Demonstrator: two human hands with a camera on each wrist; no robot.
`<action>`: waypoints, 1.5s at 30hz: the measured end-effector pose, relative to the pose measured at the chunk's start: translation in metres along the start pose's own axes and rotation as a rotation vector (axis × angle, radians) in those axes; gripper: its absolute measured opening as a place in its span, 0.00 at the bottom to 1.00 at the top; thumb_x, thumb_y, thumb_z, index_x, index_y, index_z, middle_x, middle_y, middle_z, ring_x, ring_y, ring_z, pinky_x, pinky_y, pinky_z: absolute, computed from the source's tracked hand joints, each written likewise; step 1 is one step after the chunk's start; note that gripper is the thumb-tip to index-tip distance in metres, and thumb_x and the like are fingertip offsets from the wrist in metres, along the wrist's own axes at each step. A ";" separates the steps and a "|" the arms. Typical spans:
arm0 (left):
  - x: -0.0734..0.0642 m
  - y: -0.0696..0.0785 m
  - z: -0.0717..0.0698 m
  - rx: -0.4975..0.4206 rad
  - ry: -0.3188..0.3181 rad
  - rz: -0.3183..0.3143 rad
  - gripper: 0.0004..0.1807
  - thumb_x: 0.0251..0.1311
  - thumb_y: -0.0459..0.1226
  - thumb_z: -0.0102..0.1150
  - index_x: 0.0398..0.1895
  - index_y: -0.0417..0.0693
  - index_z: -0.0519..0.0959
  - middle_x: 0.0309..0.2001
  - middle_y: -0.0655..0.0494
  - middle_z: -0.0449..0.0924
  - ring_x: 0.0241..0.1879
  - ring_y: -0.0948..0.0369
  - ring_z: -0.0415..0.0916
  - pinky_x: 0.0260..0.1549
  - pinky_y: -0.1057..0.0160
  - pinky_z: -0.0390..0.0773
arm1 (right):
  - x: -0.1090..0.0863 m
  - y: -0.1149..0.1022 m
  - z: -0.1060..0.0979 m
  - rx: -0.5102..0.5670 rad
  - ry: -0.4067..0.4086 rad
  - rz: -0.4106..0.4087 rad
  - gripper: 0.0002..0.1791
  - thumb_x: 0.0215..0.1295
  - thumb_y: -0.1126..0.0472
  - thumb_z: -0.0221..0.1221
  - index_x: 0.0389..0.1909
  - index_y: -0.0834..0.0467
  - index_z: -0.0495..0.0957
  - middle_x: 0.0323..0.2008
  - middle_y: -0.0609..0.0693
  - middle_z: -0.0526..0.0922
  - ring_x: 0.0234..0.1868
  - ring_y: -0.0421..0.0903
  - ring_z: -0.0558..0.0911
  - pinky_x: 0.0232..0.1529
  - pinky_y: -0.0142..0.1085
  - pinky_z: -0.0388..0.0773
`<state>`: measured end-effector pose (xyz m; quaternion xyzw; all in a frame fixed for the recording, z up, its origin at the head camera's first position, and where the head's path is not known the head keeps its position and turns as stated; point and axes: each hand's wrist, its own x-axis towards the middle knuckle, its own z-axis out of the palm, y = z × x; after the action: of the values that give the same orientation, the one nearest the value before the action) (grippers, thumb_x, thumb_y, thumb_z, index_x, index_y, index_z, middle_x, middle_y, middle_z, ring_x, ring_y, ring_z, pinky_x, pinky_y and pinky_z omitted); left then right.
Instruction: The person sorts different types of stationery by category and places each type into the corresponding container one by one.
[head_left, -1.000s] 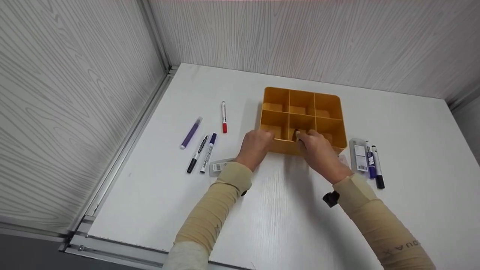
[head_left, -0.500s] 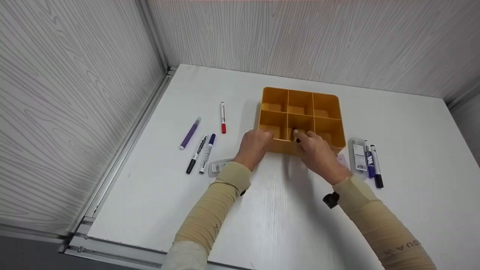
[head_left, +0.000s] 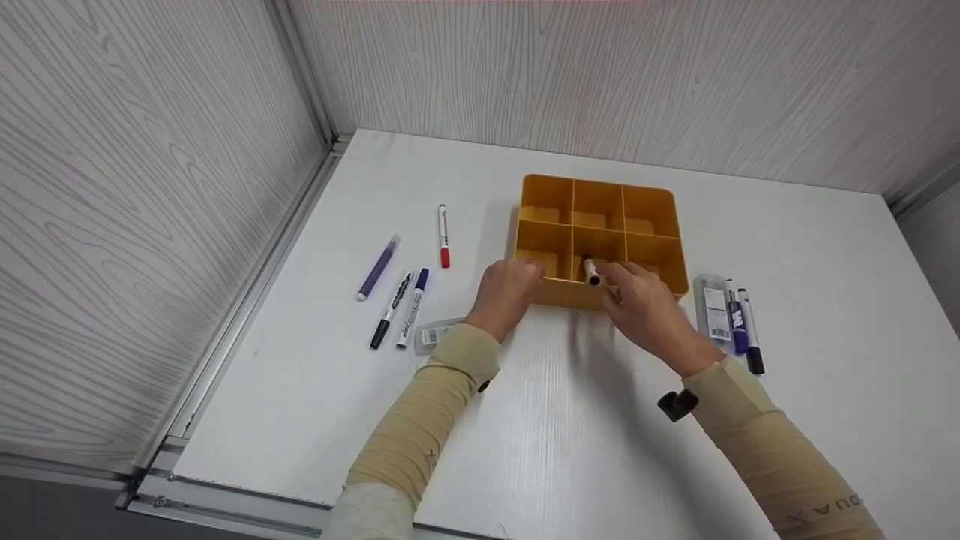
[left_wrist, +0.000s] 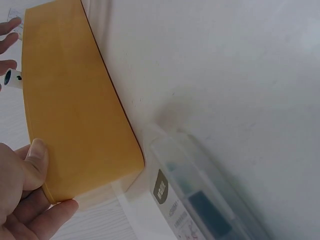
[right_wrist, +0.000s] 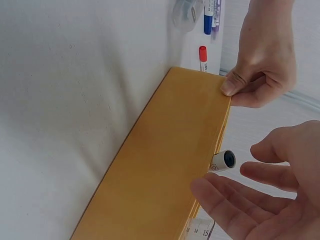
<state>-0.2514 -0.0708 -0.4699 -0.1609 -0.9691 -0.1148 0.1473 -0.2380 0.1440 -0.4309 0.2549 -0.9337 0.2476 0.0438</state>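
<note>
A yellow organizer box point(head_left: 570, 294) with several compartments sits on the table. My left hand point(head_left: 507, 294) pinches its near rim by the front left corner, thumb outside, as the left wrist view shows. A white marker point(head_left: 592, 273) with a dark round end leans in the front middle compartment. In the right wrist view that marker point(right_wrist: 222, 160) pokes above the rim. My right hand point(head_left: 642, 306) is just to its right, fingers spread and apart from the marker, fingertips at the box rim.
Left of the box lie a red-capped marker point(head_left: 444, 238), a purple pen point(head_left: 379, 268), a black-capped marker point(head_left: 391, 311), a blue-capped marker point(head_left: 412, 309) and a clear case point(head_left: 433, 336). On the right lie another clear case point(head_left: 712, 309), a purple marker point(head_left: 737, 319) and a black-capped marker point(head_left: 751, 334).
My right hand has let go of the white marker and drawn slightly right, its fingers spreading. The marker now leans in the front middle compartment. My left hand keeps its hold on the rim.
</note>
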 end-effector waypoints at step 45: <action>-0.003 0.000 0.003 0.011 0.031 0.026 0.07 0.60 0.26 0.59 0.33 0.43 0.85 0.26 0.50 0.84 0.26 0.56 0.81 0.28 0.60 0.81 | -0.102 0.118 -0.076 -0.148 0.088 0.325 0.17 0.69 0.65 0.50 0.55 0.68 0.75 0.45 0.69 0.79 0.37 0.60 0.82 0.26 0.35 0.72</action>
<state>-0.2500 -0.0711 -0.4734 -0.1708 -0.9652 -0.1101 0.1646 -0.2115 0.3152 -0.4372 0.0858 -0.9754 0.1931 0.0626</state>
